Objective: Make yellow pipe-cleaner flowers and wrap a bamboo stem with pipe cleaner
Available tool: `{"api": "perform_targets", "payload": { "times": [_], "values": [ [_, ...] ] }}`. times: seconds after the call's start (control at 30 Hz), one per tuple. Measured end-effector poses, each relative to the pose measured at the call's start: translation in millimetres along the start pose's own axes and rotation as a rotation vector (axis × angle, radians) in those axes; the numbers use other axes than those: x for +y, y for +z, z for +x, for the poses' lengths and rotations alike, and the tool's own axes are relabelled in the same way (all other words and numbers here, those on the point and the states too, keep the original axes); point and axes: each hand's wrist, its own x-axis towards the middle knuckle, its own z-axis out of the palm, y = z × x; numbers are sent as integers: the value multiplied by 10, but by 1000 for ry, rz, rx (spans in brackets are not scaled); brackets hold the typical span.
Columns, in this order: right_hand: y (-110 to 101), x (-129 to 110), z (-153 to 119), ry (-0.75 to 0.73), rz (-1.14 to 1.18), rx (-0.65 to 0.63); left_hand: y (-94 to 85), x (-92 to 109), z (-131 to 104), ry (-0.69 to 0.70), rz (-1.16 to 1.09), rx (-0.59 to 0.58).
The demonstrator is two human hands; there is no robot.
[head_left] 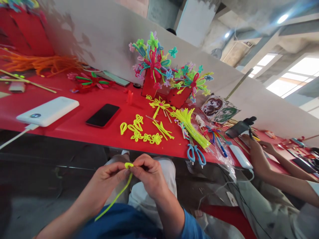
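The person wears a blue top (117, 220), a strong, plain shade whose cloth creases into soft folds across the front. The right sleeve (193, 224), in the same blue, ends near the elbow, leaving the right forearm (170, 209) and right hand (149, 174) bare. The left forearm (72, 215) and left hand (106, 177) are bare too. Loose trousers (143, 196) are off-white, greyer where shaded.

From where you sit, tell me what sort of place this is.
Probably a craft workshop: a red table bears bunches of fuzzy flowers and blue scissors, while the left hand and right hand hold a yellow strip.
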Motion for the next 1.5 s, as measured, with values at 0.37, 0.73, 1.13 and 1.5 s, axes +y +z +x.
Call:
{"api": "perform_targets", "payload": {
  "times": [0.37, 0.73, 1.13, 1.5],
  "values": [
    [33, -13, 18, 154, 180, -66, 16, 96, 41, -38, 58, -122],
    [92, 86, -11, 128, 75, 50, -3, 81, 84, 3, -274, 93],
    [113, 34, -18, 264, 283, -81, -54, 84, 75, 202, -83, -5],
    [181, -47, -58, 274, 273, 12, -52, 148, 46, 256, -1, -29]
  ]
}}
